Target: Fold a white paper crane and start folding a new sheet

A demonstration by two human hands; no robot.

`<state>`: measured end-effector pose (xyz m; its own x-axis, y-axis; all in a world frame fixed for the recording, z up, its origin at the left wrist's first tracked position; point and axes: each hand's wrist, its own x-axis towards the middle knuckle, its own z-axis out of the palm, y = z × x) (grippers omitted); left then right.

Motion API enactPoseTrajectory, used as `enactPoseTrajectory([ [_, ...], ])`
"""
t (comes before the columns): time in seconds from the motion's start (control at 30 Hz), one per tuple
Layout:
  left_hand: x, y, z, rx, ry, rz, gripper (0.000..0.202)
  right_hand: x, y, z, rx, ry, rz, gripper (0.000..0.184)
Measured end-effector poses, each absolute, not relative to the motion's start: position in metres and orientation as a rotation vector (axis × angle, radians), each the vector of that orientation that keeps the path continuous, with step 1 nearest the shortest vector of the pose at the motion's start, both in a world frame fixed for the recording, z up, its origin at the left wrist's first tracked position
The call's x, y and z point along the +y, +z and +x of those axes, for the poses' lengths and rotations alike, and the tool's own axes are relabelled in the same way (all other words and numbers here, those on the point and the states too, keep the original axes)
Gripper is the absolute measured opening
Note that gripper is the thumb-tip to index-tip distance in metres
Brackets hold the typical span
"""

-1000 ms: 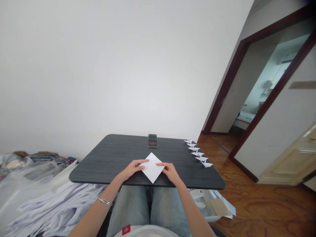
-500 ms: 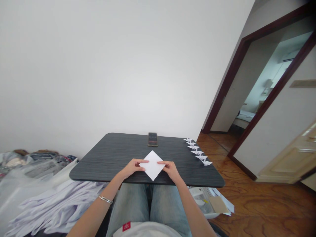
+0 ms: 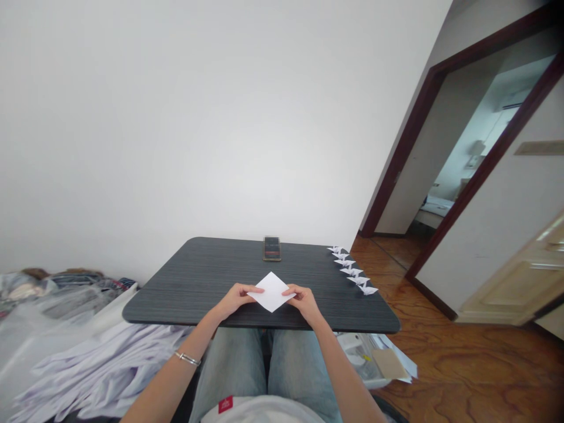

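Observation:
A square sheet of white paper (image 3: 271, 292) is held corner-on above the near part of the dark table (image 3: 207, 264). My left hand (image 3: 238, 298) pinches its left corner, thumb on top and fingers beneath. At the opposite corner, my right hand (image 3: 303, 301) grips the sheet in the same way. The near corner of the paper points toward me and looks tilted. Along the table's right side stands a row of several white folded paper cranes (image 3: 351, 272).
A phone (image 3: 272, 248) leans near the back edge by the white wall. Left of the table lie pale clothes (image 3: 101, 364) and plastic bags (image 3: 53, 311). Under the right edge is a plastic box with papers (image 3: 374, 358). A doorway (image 3: 423, 158) opens at the right.
The paper has tilted, so it looks flatter, and its near corner has risen from the table's front edge. Both hands keep hold of its side corners.

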<state>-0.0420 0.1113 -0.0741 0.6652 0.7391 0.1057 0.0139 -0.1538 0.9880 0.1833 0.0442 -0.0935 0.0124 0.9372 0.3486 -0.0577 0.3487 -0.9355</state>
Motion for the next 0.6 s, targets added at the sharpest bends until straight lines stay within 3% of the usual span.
enactPoseTrajectory([
  [0.27,0.103,-0.079,-0.035,0.714,0.962,1.606,0.022,0.042,-0.092,0.174,-1.233,0.948,-0.926,0.012],
  [0.6,0.073,-0.072,-0.021,0.674,1.055,1.564,0.034,0.018,-0.076,0.160,-0.876,0.969,-0.976,0.028],
])
